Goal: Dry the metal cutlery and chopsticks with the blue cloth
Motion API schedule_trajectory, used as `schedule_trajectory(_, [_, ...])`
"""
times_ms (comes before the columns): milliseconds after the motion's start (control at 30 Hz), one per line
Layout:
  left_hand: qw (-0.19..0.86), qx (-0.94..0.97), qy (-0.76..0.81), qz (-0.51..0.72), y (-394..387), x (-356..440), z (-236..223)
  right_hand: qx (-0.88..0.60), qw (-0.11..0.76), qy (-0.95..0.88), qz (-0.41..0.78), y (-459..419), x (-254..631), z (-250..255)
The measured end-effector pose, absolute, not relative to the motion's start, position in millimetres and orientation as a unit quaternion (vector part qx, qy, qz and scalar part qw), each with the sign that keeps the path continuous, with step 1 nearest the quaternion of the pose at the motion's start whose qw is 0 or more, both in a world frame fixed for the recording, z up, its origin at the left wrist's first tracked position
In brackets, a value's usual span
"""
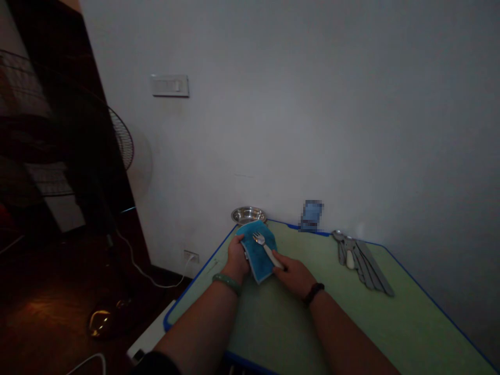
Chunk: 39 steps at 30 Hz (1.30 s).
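Note:
My left hand (237,256) grips the left edge of a blue cloth (258,251) and holds it up over the green table (297,323). My right hand (294,273) pinches the white handle of a small fork (264,245), whose metal tines lie against the cloth. A green bracelet is on my left wrist and a dark band on my right.
A steel bowl (248,214) sits at the table's far left corner by the wall. Several pieces of cutlery (361,259) lie in a row at the far right. A small blue blurred object (311,215) stands against the wall. A fan (117,140) and cables are on the left.

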<state>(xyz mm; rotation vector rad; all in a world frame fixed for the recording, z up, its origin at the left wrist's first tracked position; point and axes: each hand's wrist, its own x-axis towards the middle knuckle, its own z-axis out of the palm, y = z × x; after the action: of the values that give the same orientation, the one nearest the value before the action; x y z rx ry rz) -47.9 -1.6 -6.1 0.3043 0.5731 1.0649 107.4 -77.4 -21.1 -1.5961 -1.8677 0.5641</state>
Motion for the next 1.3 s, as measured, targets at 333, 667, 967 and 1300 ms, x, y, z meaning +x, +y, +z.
schedule_trajectory(333, [0.806,0.169,0.283,0.492,2.1,-47.9,-9.6,-0.614,0.288,-0.720,0.148,-76.4,108.4,-21.9])
schedule_trajectory(667, [0.813,0.168,0.287,0.478,-2.0,-48.6,-7.2,-0.612,0.286,-0.725,0.134,-76.5,109.1,-25.2])
schedule_trajectory(967, [0.802,0.167,0.299,0.490,-6.1,-47.5,-0.6,-0.607,0.323,-0.714,0.130,-76.3,108.9,-20.1])
schedule_trajectory(1300, [0.788,0.126,0.284,0.532,-1.3,-49.3,-6.0,-0.607,0.359,-0.701,0.103,-74.1,108.6,-18.7])
